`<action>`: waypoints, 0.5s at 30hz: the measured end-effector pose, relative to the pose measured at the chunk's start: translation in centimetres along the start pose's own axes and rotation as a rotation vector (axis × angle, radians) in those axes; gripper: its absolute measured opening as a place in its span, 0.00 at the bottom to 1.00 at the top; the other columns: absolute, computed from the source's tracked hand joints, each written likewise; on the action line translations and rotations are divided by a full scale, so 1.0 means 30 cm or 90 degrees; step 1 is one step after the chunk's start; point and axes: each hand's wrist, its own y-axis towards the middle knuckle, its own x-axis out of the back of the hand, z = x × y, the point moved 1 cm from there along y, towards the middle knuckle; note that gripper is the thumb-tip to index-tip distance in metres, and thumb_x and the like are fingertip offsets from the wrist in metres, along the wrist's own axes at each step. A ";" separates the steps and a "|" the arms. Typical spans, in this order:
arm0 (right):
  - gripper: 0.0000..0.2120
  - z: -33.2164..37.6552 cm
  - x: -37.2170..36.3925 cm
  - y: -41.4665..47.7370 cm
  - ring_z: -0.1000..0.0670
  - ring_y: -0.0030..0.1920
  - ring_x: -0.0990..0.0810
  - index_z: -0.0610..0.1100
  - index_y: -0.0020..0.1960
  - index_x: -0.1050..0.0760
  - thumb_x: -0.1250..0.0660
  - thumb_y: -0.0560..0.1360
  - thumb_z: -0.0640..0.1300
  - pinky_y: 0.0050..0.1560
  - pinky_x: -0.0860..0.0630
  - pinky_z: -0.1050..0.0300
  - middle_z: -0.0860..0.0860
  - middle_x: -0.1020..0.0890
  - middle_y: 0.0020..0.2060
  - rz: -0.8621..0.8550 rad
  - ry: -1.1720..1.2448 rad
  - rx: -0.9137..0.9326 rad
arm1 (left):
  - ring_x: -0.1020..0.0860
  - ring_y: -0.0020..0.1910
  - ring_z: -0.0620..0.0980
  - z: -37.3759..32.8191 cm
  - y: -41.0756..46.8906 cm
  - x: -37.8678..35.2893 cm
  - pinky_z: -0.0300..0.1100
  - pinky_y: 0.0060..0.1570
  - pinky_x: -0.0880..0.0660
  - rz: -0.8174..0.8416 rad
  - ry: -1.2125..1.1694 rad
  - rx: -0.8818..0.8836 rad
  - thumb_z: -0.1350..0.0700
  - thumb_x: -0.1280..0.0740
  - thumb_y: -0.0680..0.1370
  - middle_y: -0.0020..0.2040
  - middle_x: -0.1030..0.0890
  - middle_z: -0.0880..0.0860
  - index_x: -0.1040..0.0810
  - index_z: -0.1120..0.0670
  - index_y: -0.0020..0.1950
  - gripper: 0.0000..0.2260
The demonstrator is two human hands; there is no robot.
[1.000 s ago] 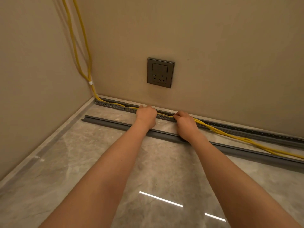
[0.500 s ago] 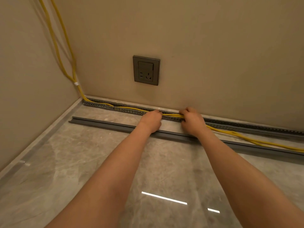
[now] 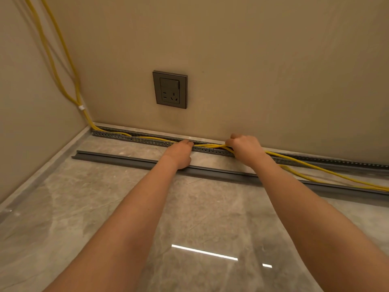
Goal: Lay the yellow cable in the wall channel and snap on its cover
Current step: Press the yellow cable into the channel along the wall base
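Two strands of the cable (image 3: 315, 167) descend the corner at upper left, bound by a white tie (image 3: 81, 107). They enter the channel (image 3: 113, 134) at the wall base and lie in it as far as centre frame. Our left hand (image 3: 180, 153) reaches forward, fingers stretched out, tips pressing the cable at the channel. To its right the strands rise out of the channel. Our right hand (image 3: 245, 149) is curled into a fist round them, just above the channel. From there the cable trails to the right edge, crossing the cover (image 3: 126, 160). The cover lies loose on the floor (image 3: 84, 207), parallel to the channel and nearer us. A socket (image 3: 170, 89) sits on the wall above.
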 end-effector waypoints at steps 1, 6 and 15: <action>0.15 0.000 -0.002 0.002 0.40 0.52 0.21 0.41 0.60 0.25 0.41 0.76 0.33 0.45 0.26 0.51 0.43 0.22 0.54 -0.001 -0.013 0.000 | 0.32 0.71 0.57 -0.002 -0.001 0.002 0.49 0.69 0.32 0.004 0.000 0.002 0.61 0.40 0.78 0.74 0.35 0.57 0.38 0.59 0.74 0.24; 0.17 -0.005 -0.031 -0.015 0.41 0.55 0.22 0.43 0.64 0.27 0.43 0.77 0.34 0.51 0.24 0.49 0.43 0.22 0.57 0.009 0.007 -0.020 | 0.31 0.70 0.57 -0.014 0.005 0.012 0.51 0.68 0.30 0.028 0.023 0.017 0.61 0.39 0.77 0.72 0.33 0.57 0.37 0.58 0.74 0.24; 0.22 -0.021 -0.074 -0.043 0.38 0.59 0.25 0.44 0.72 0.36 0.43 0.78 0.37 0.57 0.27 0.47 0.40 0.26 0.61 0.010 0.062 -0.007 | 0.29 0.67 0.60 -0.226 -0.009 0.012 0.50 0.64 0.31 -0.095 0.110 -0.048 0.63 0.43 0.79 0.68 0.31 0.61 0.36 0.61 0.71 0.20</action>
